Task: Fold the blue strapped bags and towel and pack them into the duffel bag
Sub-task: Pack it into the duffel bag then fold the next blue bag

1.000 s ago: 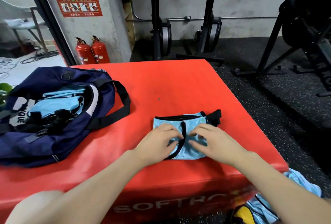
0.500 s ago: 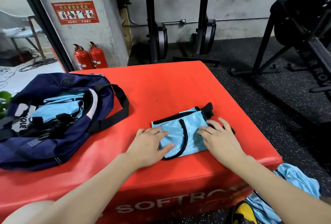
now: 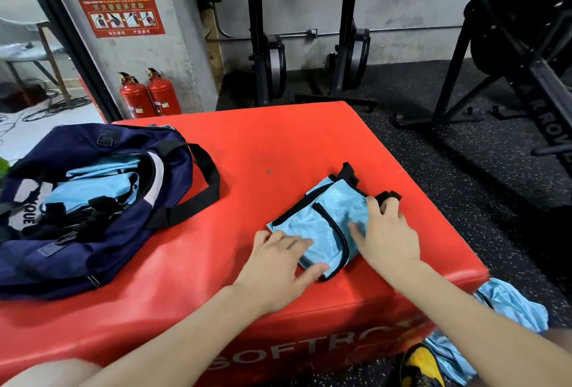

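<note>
Head view: folded blue strapped bag (image 3: 322,225) lies on the red soft box (image 3: 278,145), long axis running near-left to far-right; left hand (image 3: 275,266) flat on its near-left edge, fingers straight; right hand (image 3: 387,235) curls over the right edge by the black straps; navy duffel bag (image 3: 93,201) sits open well to the left, left hand nearer.

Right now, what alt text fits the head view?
Both hands rest on a folded light blue strapped bag on a red foam box: left hand flat on its near corner, right hand at its black strap. An open navy duffel bag holding blue fabric sits left.
</note>
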`<control>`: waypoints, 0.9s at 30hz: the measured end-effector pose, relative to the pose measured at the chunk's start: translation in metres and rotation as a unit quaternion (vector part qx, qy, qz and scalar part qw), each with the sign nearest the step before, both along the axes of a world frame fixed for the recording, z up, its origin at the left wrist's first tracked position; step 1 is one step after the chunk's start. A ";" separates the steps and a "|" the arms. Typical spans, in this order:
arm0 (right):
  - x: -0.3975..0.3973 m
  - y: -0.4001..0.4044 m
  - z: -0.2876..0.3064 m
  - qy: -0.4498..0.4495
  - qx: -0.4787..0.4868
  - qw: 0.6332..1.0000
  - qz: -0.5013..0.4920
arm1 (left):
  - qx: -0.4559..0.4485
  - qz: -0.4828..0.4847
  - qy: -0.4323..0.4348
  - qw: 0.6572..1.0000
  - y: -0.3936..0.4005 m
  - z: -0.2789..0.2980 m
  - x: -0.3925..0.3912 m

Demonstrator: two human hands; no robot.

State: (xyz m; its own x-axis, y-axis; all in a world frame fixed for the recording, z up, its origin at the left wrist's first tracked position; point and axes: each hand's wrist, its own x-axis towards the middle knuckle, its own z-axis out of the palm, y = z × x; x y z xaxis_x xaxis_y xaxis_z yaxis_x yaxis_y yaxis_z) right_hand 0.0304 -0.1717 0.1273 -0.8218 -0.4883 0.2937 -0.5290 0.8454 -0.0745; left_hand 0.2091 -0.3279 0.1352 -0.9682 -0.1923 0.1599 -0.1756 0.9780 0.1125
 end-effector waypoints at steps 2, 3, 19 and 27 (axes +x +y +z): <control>-0.004 -0.004 -0.002 -0.032 -0.039 0.998 0.030 | 0.016 0.013 0.059 0.998 -0.013 -0.002 -0.003; -0.009 -0.006 -0.003 -0.056 -0.063 0.995 0.054 | 0.024 0.029 0.079 0.996 -0.021 -0.002 -0.004; -0.016 -0.037 -0.001 -0.085 -0.134 0.935 0.316 | 0.164 -0.071 0.050 0.983 -0.056 0.000 0.002; 0.026 0.002 -0.012 -0.127 -0.100 0.881 0.445 | 0.166 -0.108 0.043 0.979 -0.053 0.000 0.001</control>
